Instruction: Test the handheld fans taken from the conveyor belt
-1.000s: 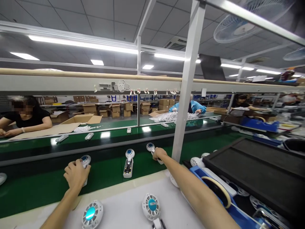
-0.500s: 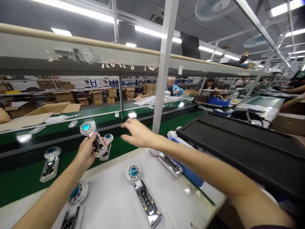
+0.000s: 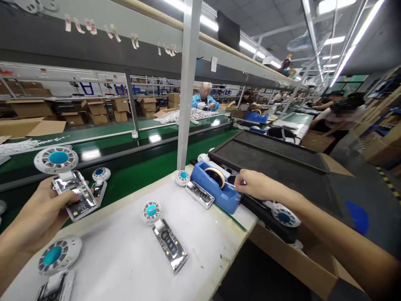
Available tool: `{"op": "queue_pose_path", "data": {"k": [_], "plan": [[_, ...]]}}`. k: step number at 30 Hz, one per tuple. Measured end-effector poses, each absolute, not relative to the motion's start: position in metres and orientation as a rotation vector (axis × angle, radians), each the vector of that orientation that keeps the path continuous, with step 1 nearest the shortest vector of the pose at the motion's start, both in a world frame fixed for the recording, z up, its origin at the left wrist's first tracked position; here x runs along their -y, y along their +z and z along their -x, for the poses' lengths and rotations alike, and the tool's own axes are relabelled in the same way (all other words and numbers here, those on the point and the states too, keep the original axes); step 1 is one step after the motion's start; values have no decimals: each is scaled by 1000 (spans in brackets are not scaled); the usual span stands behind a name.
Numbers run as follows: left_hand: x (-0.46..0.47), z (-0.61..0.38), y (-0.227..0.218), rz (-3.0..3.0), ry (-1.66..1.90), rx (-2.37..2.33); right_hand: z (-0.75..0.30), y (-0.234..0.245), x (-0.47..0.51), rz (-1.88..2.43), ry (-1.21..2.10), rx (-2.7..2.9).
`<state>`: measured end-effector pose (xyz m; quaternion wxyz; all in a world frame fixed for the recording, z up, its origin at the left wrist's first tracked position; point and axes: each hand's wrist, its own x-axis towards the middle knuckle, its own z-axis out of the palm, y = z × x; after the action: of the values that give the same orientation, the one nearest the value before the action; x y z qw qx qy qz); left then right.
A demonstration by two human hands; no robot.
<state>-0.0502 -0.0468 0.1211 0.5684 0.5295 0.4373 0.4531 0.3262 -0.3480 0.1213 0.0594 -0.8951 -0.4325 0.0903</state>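
My left hand (image 3: 46,205) grips a fan-like device (image 3: 79,200), its thumb pressed on the clear rectangular body. The round white head with a blue centre points up. Just behind these fingers shows a second such device (image 3: 100,175); I cannot tell whether it is held too. At the right, my right hand (image 3: 250,184) pinches the end of a pale tape strip (image 3: 231,185) at a blue tape dispenser (image 3: 230,200) with a tape roll (image 3: 216,175) in it. A similar device (image 3: 200,194) lies against the dispenser's left side.
On the white tabletop (image 3: 125,267) lie more devices, one mid-table (image 3: 171,244) and one front left (image 3: 54,259). A green conveyor (image 3: 125,179) runs behind it, with a metal post (image 3: 188,92). Black trays (image 3: 282,175) and a cardboard box (image 3: 291,259) stand right. Several people work farther off.
My right hand has moved right and down from above the table to the tape dispenser, closing on the tape. The view has swung right; my left hand still holds the device.
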Motion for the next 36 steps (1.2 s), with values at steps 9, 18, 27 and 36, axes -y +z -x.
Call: {"op": "queue_pose_path", "data": {"k": [9, 18, 27, 36], "plan": [[76, 43, 120, -1349, 901, -943, -327, 126, 365, 2475, 314, 1129], [99, 49, 122, -1339, 812, -908, -331, 100, 388, 2324, 414, 1016], [113, 60, 126, -1363, 763, -967, -312, 87, 383, 2726, -34, 1003], [137, 54, 134, -1305, 741, -700, -256, 13, 411, 2351, -26, 916]]}}
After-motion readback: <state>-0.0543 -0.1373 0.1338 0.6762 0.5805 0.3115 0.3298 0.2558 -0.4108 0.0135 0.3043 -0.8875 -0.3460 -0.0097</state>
